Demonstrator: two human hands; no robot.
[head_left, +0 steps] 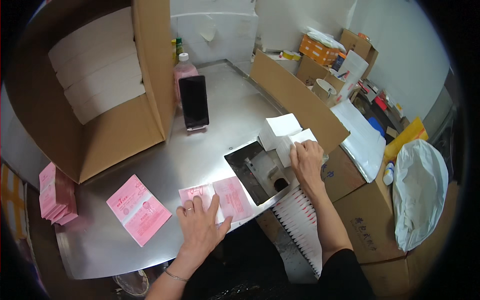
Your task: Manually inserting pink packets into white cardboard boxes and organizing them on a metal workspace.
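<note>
My left hand (197,230) lies with its fingers spread on a flat pink-and-white plastic packet (233,200) at the table's near edge. Its thumb rests over the packet's lower side. To the right, my right hand (311,167) has its fingers closed over a stack of white folded paper (284,151). A second white paper stack (280,128) touches it on the far side. Both stand beside a rectangular opening (243,167) in the metal tabletop, with a metal fitting inside. My right palm and thumb are partly hidden.
Pink packets (139,210) lie to the left, with another pile (56,197) beyond. A large cardboard box (150,65) holds white paper blocks. A phone (194,102) stands before a pink bottle (184,70). A cardboard flap (300,97) and white plastic bag (420,195) are at right.
</note>
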